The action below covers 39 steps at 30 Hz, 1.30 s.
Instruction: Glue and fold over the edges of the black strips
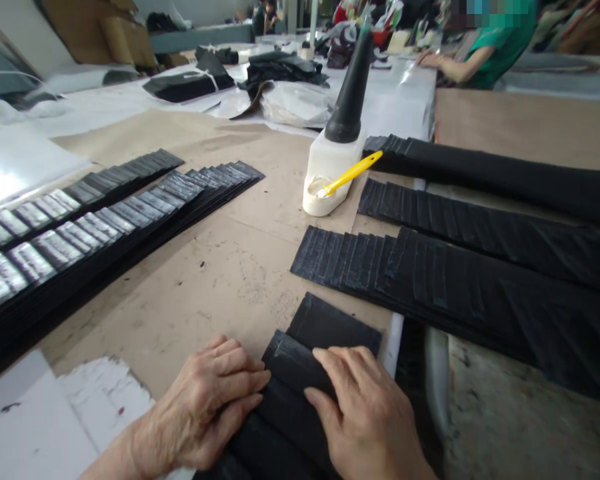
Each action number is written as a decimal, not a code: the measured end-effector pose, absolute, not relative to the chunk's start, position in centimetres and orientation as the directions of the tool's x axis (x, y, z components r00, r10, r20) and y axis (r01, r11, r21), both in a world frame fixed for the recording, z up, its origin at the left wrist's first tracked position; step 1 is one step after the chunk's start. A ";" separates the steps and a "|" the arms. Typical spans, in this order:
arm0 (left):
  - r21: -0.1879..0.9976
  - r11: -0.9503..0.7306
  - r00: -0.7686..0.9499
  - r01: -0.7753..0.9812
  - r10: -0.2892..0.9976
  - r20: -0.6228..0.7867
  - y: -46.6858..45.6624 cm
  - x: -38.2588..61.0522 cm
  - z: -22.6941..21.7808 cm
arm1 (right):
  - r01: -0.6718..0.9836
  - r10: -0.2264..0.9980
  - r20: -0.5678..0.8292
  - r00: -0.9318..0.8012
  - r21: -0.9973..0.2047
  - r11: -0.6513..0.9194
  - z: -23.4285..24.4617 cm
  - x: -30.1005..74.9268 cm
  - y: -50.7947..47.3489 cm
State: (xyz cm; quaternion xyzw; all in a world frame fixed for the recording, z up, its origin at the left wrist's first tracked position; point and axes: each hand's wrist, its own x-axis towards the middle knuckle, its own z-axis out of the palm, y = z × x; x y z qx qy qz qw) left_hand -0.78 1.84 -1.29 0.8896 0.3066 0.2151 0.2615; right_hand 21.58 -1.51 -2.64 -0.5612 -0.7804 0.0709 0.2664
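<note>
Nearest, the left hand [217, 397] and the right hand [367, 410] are both on some black overlapping pieces [295, 407], which lie at the bottom middle of the view. The fingers of the left hand are close together, with their tips at the left edge of these pieces; the right hand is curved over the top, with a narrow gap between its thumb and forefinger. I cannot tell whether either hand pinches the material or only presses it. Just beyond, a flat black piece [335, 323] is partly covered by them. At lower left there are white sheets [27, 407] on the brown paper [240, 260]. Farther, overlapped black strips [347, 260] extend in rows to the right, and shiny dark strips [105, 227] lie in two rows at left. Between them stands a white container [333, 157] with a yellow brush [356, 171] at its opening and a black cone [350, 93] behind the opening. Behind are clear plastic [297, 103], black bundles [280, 70] and, at right, a person in green [505, 50].
</note>
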 end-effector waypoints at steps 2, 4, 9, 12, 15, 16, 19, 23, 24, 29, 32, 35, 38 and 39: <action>0.606 -0.661 0.677 0.443 0.689 0.257 2.2 -0.2 -1.3 | 0.822 0.939 0.283 -0.194 -0.475 0.313 -2.4 21.7 -1.4; 0.589 -0.652 0.640 0.478 0.717 0.276 3.1 0.9 -1.4 | 0.812 0.954 0.248 -0.167 -0.515 0.275 -2.0 21.9 -1.2; 0.564 -0.673 0.701 0.479 0.680 0.215 5.0 3.2 -1.7 | 0.810 0.964 0.213 -0.158 -0.530 0.250 -1.7 22.2 -0.8; 0.580 -0.699 0.738 0.419 0.634 0.231 5.4 3.7 -1.8 | 0.783 0.967 0.186 -0.173 -0.570 0.250 -1.7 22.7 -0.7; 0.625 -0.673 0.734 0.396 0.641 0.225 5.6 3.8 -1.8 | 0.763 0.960 0.206 -0.189 -0.585 0.276 -1.7 23.0 -0.8; 0.648 -0.658 0.731 0.384 0.645 0.223 5.6 3.8 -1.8 | 0.761 0.952 0.234 -0.197 -0.577 0.299 -1.7 23.0 -0.9; 0.696 -0.638 0.725 0.330 0.643 0.246 5.7 3.7 -1.9 | 0.773 0.912 0.341 -0.228 -0.506 0.382 -1.7 22.8 -1.5; 0.640 -0.704 0.749 0.306 0.594 0.295 5.6 3.2 -2.2 | 0.815 0.852 0.440 -0.283 -0.358 0.456 -1.6 22.1 -2.4; 0.619 -0.726 0.764 0.300 0.571 0.300 5.6 3.0 -2.2 | 0.826 0.843 0.449 -0.296 -0.323 0.462 -1.5 22.0 -2.5; 0.553 -0.801 0.855 0.231 0.438 0.277 6.0 2.5 -2.0 | 0.842 0.829 0.434 -0.354 -0.238 0.484 -1.4 22.1 -2.6; 0.509 -0.840 0.880 0.187 0.373 0.293 6.2 2.5 -1.9 | 0.823 0.817 0.435 -0.379 -0.245 0.513 -1.5 22.2 -2.5; 0.468 -0.867 0.885 0.168 0.342 0.315 6.2 2.5 -2.1 | 0.819 0.808 0.444 -0.388 -0.235 0.523 -1.6 22.1 -2.5; 0.433 -0.886 0.886 0.167 0.327 0.329 6.1 2.4 -2.2 | 0.819 0.800 0.464 -0.381 -0.232 0.525 -1.6 21.7 -2.6; 0.425 -0.890 0.886 0.163 0.322 0.333 6.0 2.4 -2.3 | 0.819 0.796 0.467 -0.385 -0.225 0.528 -1.6 21.6 -2.6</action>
